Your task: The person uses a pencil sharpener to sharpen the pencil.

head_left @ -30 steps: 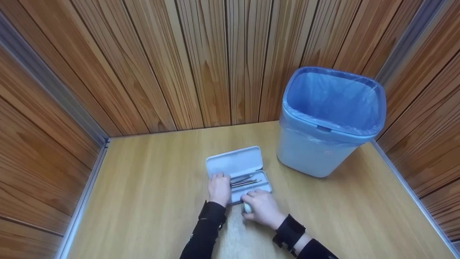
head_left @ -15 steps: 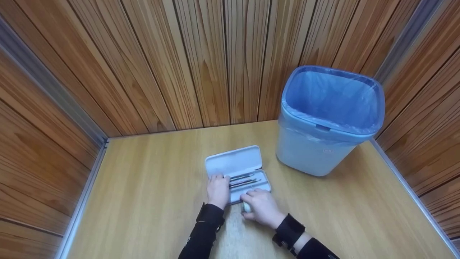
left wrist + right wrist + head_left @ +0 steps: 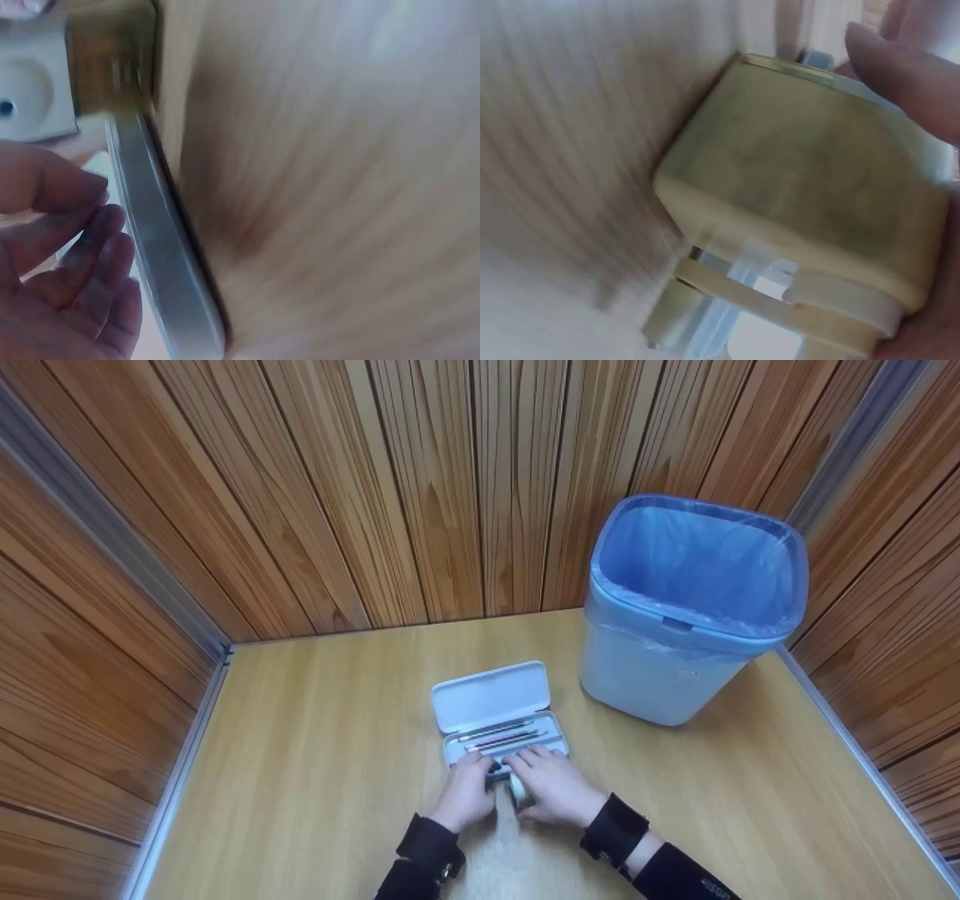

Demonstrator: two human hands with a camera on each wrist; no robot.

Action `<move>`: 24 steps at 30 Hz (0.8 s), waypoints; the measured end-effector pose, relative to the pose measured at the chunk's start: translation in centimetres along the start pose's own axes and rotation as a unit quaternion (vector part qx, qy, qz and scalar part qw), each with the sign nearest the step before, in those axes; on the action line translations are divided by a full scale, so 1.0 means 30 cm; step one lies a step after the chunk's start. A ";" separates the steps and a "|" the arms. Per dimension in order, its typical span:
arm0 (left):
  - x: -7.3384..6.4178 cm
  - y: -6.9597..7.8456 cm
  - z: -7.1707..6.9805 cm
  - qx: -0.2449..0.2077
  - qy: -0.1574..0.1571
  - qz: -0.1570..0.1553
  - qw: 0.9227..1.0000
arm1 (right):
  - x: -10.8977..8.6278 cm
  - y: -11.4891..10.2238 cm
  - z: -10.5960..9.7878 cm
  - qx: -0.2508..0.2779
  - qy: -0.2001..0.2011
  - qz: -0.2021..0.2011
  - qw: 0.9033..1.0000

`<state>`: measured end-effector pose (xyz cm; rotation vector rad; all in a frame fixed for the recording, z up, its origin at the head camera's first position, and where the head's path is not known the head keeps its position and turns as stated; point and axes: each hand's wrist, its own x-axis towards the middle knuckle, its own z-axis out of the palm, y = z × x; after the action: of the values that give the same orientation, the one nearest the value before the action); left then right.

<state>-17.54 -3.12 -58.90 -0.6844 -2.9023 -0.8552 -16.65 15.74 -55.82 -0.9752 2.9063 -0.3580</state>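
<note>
My right hand (image 3: 559,787) grips a pale pencil sharpener (image 3: 802,157), a boxy body with a clear part below, at the near edge of an open white pencil case (image 3: 491,697). Its white face with a round dark hole shows in the left wrist view. My left hand (image 3: 466,791) is at the case's near left edge, fingers curled with the tips close together. A small dark thing (image 3: 495,767) shows at those fingertips; I cannot tell whether they pinch it. Several slim dark pencils (image 3: 502,741) lie lengthwise in the case's back compartment.
A bin (image 3: 637,679) lined with a blue bag stands at the back right of the wooden tabletop (image 3: 322,750). Wood-panelled walls (image 3: 420,495) enclose the back and both sides. The case's lid is tipped back toward the back wall.
My left hand has moved from over the pencils toward me, to the case's near edge, uncovering their left ends. The pencils lie straighter. My right hand still holds the pencil sharpener.
</note>
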 end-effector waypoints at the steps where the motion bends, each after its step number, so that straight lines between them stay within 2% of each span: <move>1: -0.008 0.004 0.002 -0.005 -0.007 0.000 1.000 | -0.003 0.001 -0.007 0.006 -0.005 0.002 1.000; 5: -0.031 0.024 0.011 -0.004 -0.021 -0.006 1.000 | -0.016 0.016 -0.034 0.027 -0.016 0.009 0.999; 8: -0.039 0.042 0.021 -0.012 -0.027 -0.015 0.999 | -0.022 0.030 -0.044 0.037 -0.030 0.032 0.998; 13: -0.041 0.063 0.044 -0.008 -0.036 -0.034 0.999 | -0.023 0.047 -0.028 0.061 -0.047 0.064 0.995; 21: -0.026 0.074 0.075 0.040 -0.023 -0.048 0.998 | -0.022 0.054 0.000 0.034 0.022 0.023 0.999; 24: -0.021 0.070 0.081 0.054 -0.011 -0.044 0.998 | -0.021 0.055 0.002 0.041 0.023 0.024 0.999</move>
<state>-15.88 -0.53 -59.99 -0.5662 -2.9924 -0.6951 -17.10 17.38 -56.28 -0.8952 2.9236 -0.4975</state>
